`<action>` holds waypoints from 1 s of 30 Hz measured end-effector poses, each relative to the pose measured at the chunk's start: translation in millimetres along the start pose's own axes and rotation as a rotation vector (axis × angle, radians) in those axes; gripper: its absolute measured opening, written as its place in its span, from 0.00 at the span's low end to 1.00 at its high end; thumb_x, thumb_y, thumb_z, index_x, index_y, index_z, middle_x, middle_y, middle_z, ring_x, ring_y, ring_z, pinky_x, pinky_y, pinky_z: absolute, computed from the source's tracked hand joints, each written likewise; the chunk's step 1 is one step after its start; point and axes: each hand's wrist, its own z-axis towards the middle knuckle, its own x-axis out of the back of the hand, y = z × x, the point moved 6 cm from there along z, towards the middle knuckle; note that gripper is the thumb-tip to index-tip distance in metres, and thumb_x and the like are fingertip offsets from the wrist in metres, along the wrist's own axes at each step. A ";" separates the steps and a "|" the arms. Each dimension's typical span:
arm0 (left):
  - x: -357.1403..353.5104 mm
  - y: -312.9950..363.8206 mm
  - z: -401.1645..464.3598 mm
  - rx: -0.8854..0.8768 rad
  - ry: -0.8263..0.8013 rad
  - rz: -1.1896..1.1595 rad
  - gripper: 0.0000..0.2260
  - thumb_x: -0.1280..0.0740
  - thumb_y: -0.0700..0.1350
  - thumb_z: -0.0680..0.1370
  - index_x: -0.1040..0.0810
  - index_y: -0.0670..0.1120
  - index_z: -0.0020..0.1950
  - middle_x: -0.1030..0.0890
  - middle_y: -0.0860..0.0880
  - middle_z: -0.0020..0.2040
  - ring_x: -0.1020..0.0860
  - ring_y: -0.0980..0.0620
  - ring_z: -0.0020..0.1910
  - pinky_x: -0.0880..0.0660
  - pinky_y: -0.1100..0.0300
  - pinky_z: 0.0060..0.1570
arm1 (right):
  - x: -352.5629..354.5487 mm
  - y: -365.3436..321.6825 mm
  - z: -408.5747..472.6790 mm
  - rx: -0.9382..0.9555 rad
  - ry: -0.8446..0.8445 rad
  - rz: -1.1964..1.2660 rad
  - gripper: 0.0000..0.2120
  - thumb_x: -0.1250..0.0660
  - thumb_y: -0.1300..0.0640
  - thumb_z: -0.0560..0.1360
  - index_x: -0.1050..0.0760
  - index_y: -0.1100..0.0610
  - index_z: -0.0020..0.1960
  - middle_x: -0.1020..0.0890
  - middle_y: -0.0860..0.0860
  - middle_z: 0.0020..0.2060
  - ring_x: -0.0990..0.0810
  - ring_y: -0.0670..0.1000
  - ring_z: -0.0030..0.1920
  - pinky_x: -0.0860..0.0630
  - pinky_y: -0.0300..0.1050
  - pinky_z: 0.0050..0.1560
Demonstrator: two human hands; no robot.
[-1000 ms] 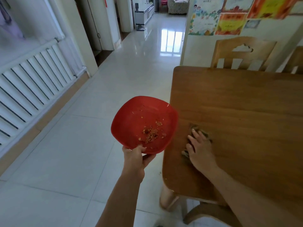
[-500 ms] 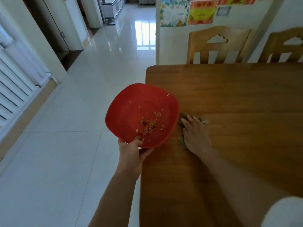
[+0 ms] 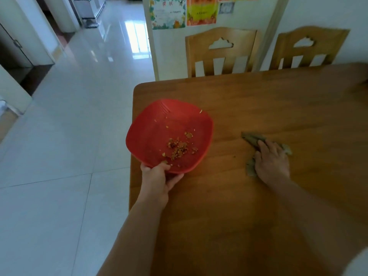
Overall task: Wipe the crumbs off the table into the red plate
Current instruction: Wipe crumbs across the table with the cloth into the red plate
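Observation:
My left hand [image 3: 159, 179] grips the near rim of the red plate [image 3: 151, 134], which is held over the left part of the wooden table [image 3: 258, 104]. A pile of orange-brown crumbs [image 3: 178, 148] lies in the plate. My right hand [image 3: 271, 162] presses flat on a crumpled grey-green cloth [image 3: 252, 138] on the table, well to the right of the plate. A tiny dark speck [image 3: 234, 156] sits on the wood between plate and cloth.
Two wooden chairs [image 3: 221, 50] [image 3: 306, 46] stand at the table's far side against a white wall with colourful posters [image 3: 169, 12]. Pale tiled floor [image 3: 69, 136] stretches to the left, and the table's left edge runs under the plate.
The plate moved from beside the table edge to over the tabletop. My right hand slid the cloth to the right, away from the edge and the plate.

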 end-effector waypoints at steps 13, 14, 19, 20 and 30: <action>-84.7 -28.4 13.9 -0.039 0.067 -0.086 0.29 0.42 0.28 0.79 0.38 0.50 0.76 0.31 0.42 0.67 0.26 0.40 0.63 0.20 0.46 0.42 | -5.7 -64.7 45.5 0.612 -0.055 -0.035 0.27 0.59 0.46 0.78 0.46 0.50 0.76 0.44 0.50 0.76 0.47 0.55 0.76 0.45 0.57 0.73; -94.8 -34.5 15.7 -0.036 0.068 -0.088 0.29 0.42 0.28 0.79 0.38 0.49 0.77 0.31 0.42 0.67 0.26 0.40 0.62 0.20 0.45 0.42 | -1.3 -37.2 66.2 0.563 -0.040 -0.040 0.30 0.62 0.44 0.76 0.44 0.50 0.75 0.43 0.51 0.76 0.46 0.55 0.76 0.45 0.57 0.73; -142.0 -61.1 31.6 -0.006 0.074 -0.106 0.26 0.41 0.28 0.80 0.36 0.49 0.75 0.30 0.42 0.69 0.24 0.42 0.55 0.19 0.45 0.43 | 38.0 119.0 144.0 0.285 0.091 0.037 0.30 0.56 0.45 0.77 0.35 0.61 0.71 0.33 0.62 0.71 0.35 0.64 0.70 0.40 0.59 0.71; -149.9 -62.5 36.4 -0.008 0.075 -0.108 0.26 0.41 0.29 0.80 0.35 0.49 0.74 0.30 0.42 0.69 0.24 0.43 0.55 0.19 0.44 0.44 | 46.3 150.4 155.3 0.235 0.123 0.043 0.29 0.54 0.47 0.77 0.33 0.63 0.70 0.32 0.65 0.69 0.33 0.66 0.68 0.39 0.62 0.70; -198.7 -63.9 79.9 -0.029 0.068 -0.076 0.28 0.39 0.29 0.79 0.35 0.50 0.76 0.30 0.43 0.69 0.25 0.42 0.58 0.18 0.45 0.44 | 59.8 196.5 228.7 0.016 0.072 0.030 0.25 0.51 0.48 0.81 0.41 0.57 0.74 0.40 0.59 0.74 0.41 0.65 0.72 0.42 0.61 0.71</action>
